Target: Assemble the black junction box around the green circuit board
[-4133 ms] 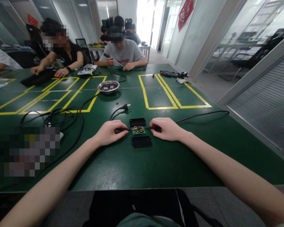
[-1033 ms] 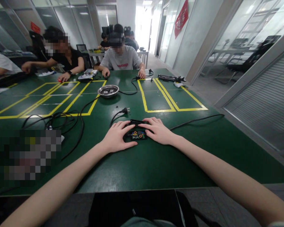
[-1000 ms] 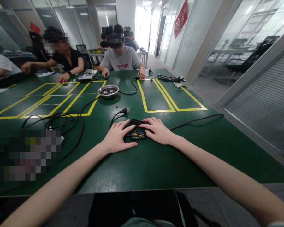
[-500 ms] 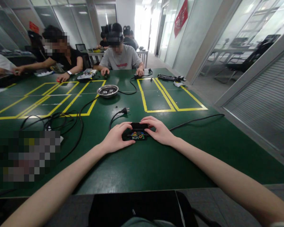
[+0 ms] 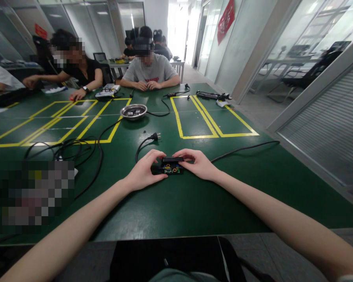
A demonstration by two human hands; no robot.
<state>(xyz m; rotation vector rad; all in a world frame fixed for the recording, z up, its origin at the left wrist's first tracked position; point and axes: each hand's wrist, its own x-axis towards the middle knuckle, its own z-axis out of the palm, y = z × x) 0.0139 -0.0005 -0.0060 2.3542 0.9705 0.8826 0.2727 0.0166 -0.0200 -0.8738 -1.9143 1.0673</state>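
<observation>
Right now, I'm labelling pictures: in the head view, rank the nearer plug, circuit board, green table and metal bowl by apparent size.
1. Green table
2. Metal bowl
3. Circuit board, partly hidden
4. Nearer plug

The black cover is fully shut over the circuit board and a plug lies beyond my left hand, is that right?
Not quite: the black cover isn't shut. The head view shows it at the far edge of the circuit board, between your left hand and right hand, leaving the board exposed. The plug is as you said.
</observation>
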